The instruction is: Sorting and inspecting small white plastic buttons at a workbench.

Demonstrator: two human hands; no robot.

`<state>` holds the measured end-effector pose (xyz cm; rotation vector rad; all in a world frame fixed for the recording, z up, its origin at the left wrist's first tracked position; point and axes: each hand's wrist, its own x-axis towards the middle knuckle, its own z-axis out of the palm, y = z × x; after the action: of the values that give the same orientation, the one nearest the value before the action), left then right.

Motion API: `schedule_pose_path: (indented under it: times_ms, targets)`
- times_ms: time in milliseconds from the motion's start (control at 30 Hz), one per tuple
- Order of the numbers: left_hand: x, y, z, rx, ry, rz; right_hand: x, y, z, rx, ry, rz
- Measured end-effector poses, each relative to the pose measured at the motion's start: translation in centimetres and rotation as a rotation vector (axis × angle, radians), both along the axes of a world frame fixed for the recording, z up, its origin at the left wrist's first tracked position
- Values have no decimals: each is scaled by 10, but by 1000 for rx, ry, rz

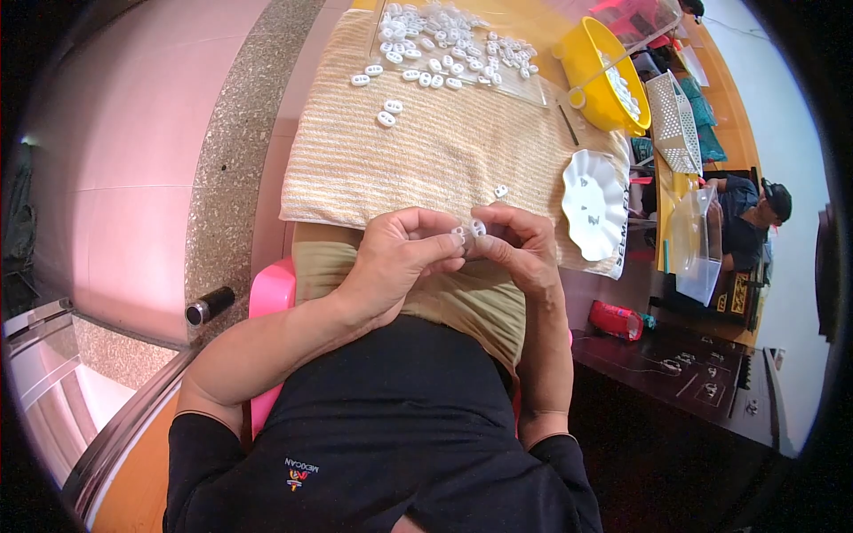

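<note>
My left hand (400, 258) and my right hand (520, 244) meet in front of my chest, fingertips together. Between them they pinch a small white plastic piece (471, 229); which hand bears most of it I cannot tell. Both hands hover just over the near edge of a beige striped towel (444, 151) spread on the table. One small white piece (500, 190) lies on the towel just beyond my right fingers. A heap of several white oval pieces (435, 40) lies at the towel's far end, with two strays (389, 112) nearer.
A white scalloped dish (593, 202) sits at the towel's right edge. Beyond it stand a yellow bowl (597, 71) with white pieces, a white mesh basket (673, 120) and a clear plastic box (697, 244). Another person (751, 209) sits at right. A pink chair (271, 293) is under me.
</note>
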<state>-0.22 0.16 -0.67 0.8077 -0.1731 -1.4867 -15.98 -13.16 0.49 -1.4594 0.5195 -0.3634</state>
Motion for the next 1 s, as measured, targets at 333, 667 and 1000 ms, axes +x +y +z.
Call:
schedule_pose_path:
  times_ms: [333,667,1000]
  targets:
    - [-1,-1,1,10,25,16,2,4,2,-2,54,-9]
    - [-1,0,2,-4,4,2,3,8,0,62,25,-28]
    - [-2,-1,1,6,42,-6,1,9,-3,88,2,-32]
